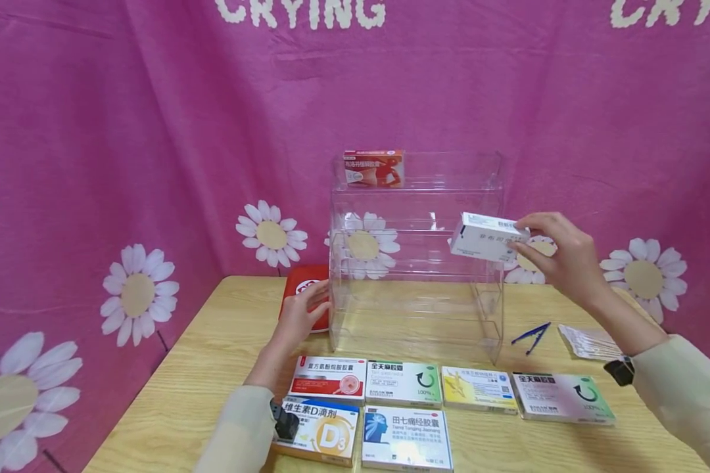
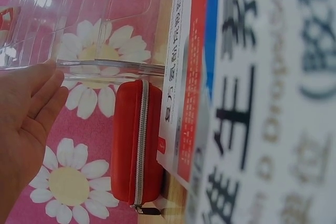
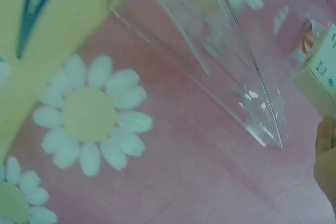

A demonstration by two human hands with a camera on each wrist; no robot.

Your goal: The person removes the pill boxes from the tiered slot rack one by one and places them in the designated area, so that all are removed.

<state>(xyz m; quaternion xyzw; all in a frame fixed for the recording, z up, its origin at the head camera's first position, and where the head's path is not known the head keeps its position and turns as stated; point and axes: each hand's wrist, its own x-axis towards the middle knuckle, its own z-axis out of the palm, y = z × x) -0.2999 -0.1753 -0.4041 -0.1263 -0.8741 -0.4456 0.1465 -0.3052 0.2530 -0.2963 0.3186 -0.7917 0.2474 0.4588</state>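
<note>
My right hand (image 1: 562, 256) pinches a white medicine box (image 1: 488, 238) by its right end, held up in front of the right side of a clear acrylic display rack (image 1: 417, 309). That box also shows at the right edge of the right wrist view, with part of the hand (image 3: 326, 161). My left hand (image 1: 302, 312) has its fingers extended against the rack's left side; in the left wrist view this hand (image 2: 31, 119) touches the clear edge with its fingertips. On the rack's top tier, at the left, stands a red and orange medicine box (image 1: 374, 169).
Several medicine boxes lie before the rack, among them a vitamin D box (image 1: 322, 430) and a blue and white box (image 1: 407, 437). A red zip case (image 2: 137, 140) sits behind my left hand. Blue tweezers (image 1: 531, 338) and a pack of cotton swabs (image 1: 588, 341) lie right.
</note>
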